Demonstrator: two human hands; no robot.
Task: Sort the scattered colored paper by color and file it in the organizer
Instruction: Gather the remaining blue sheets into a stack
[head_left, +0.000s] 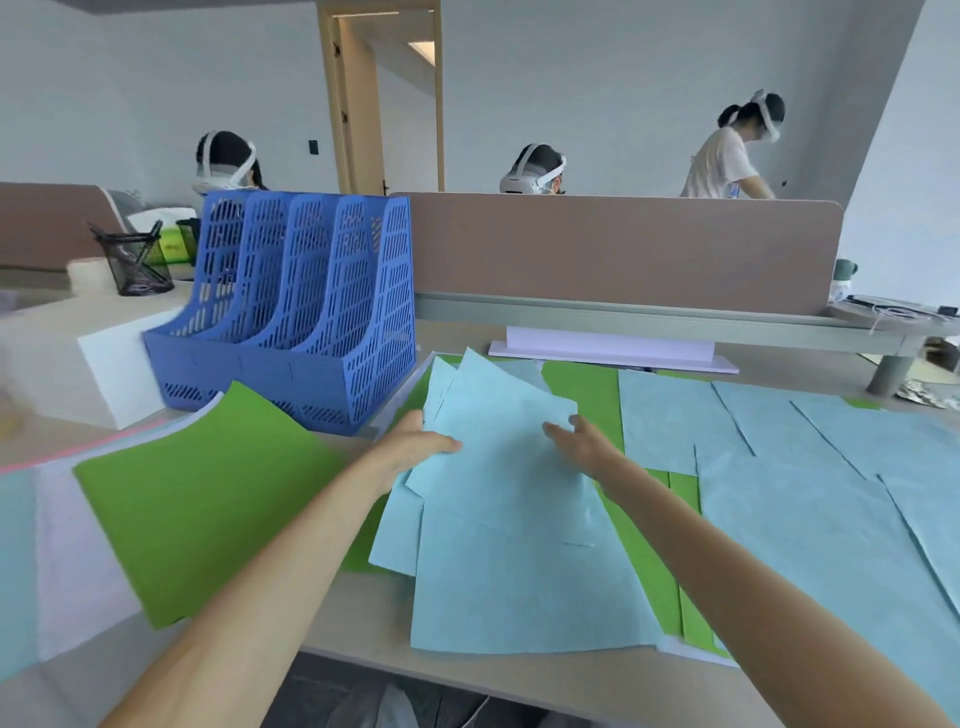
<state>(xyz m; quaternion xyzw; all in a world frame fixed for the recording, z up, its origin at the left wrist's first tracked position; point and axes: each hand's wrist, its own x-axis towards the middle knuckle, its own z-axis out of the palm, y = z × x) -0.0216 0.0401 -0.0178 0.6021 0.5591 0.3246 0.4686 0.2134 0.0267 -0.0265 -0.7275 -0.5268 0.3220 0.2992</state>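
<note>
Centrally, the left hand (415, 447) grips the left edge of a loose stack of light blue sheets (498, 467), thumb on top. The right hand (584, 441) rests at the stack's right edge; pinching or pressing, I cannot tell. The blue organizer (291, 312) stands far left on the desk (363, 608), a green sheet (197, 499) near left.

No text, label or number is legible; the print on the far-right white shirt (719, 161) is blurred.
</note>
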